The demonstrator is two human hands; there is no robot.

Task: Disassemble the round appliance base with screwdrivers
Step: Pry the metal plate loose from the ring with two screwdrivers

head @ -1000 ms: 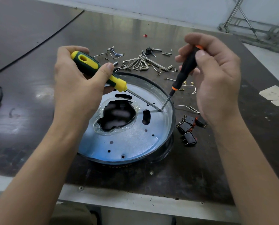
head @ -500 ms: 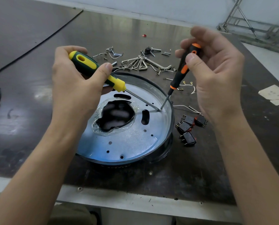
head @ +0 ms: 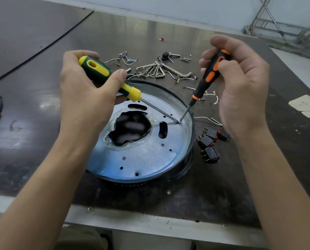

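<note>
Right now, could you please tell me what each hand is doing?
Left hand: grips the yellow-and-green-handled screwdriver.
Right hand: pinches the black-and-orange-handled screwdriver.

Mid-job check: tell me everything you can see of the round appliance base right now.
The round appliance base is a shallow round pan of bluish sheet metal with a dark rim, resting on the dark table. Its plate has small round holes, two oblong slots and a big ragged central opening edged with clear film. The shaft tips of the yellow-green screwdriver and the black-orange screwdriver meet on it near the right rim; whether a screw sits there is too small to tell.
</note>
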